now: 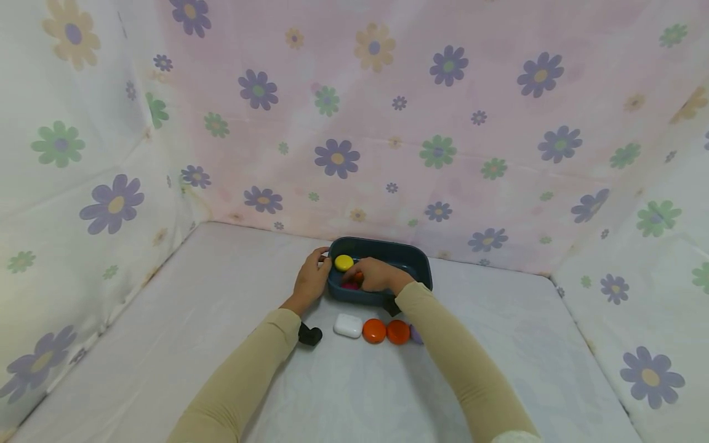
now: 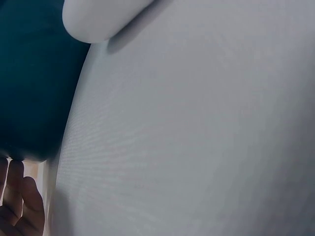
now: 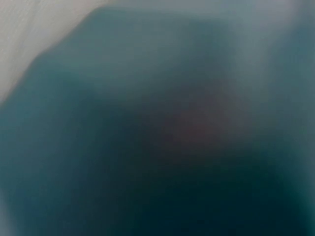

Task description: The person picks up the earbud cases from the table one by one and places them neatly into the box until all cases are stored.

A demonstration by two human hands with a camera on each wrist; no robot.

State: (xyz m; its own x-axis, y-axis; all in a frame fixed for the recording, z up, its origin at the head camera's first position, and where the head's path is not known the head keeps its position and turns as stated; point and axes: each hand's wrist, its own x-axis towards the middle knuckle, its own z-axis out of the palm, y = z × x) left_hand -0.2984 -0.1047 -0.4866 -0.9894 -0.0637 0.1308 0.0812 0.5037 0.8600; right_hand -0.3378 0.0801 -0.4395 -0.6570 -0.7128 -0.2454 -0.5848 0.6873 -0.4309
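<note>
A dark teal rectangular tub (image 1: 418, 264) stands at the back of the table. My left hand (image 1: 311, 280) is at its left end, fingertips against the outer wall; in the left wrist view the fingers (image 2: 15, 182) are fairly straight where they meet the teal wall (image 2: 39, 83). Reaching down inside the tub, my right hand (image 1: 376, 275) has its fingers bent around a small orange piece (image 1: 359, 277). A magenta piece (image 1: 350, 285) lies just below those fingers, partly covered. Behind them a glossy yellow round piece (image 1: 344, 263) shows. The right wrist view is a teal blur.
In front of the tub, a white rounded rectangular piece (image 1: 348, 325), two orange discs (image 1: 374, 331) and a purple piece (image 1: 416, 335) form a row. The right sleeve partly hides the purple one. Flower-patterned cloth (image 1: 388, 135) hangs behind and at both sides of the white-covered table.
</note>
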